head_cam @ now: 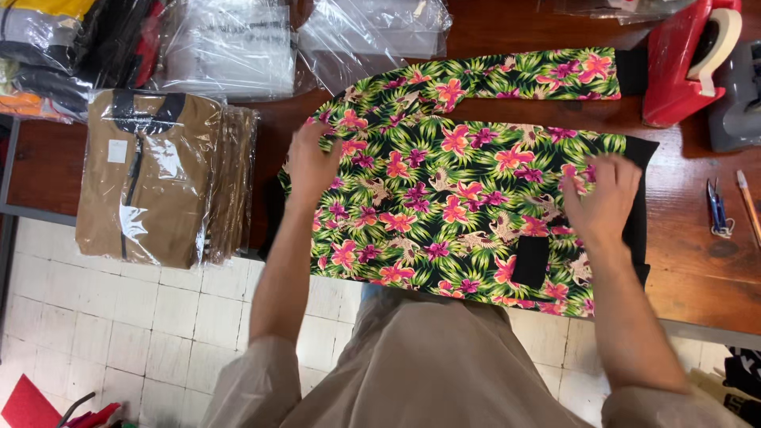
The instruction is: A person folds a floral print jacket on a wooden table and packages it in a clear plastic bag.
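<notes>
A floral jacket (452, 198) with green leaves, pink and orange flowers and black trim lies flat on the dark wooden table (690, 261). One sleeve stretches along its far side toward the right. My left hand (311, 162) rests palm down on the jacket's left end, fingers spread. My right hand (604, 198) lies on the right end near the black hem, fingers apart and slightly blurred. Neither hand grips the cloth. A black pocket patch (529, 261) shows near the front edge.
A stack of brown jackets in clear bags (158, 174) sits at the left table edge. Empty clear bags (238, 47) lie at the back. A red tape dispenser (690, 63) stands back right, with small snips (717, 210) and a pencil (749, 206) beside it.
</notes>
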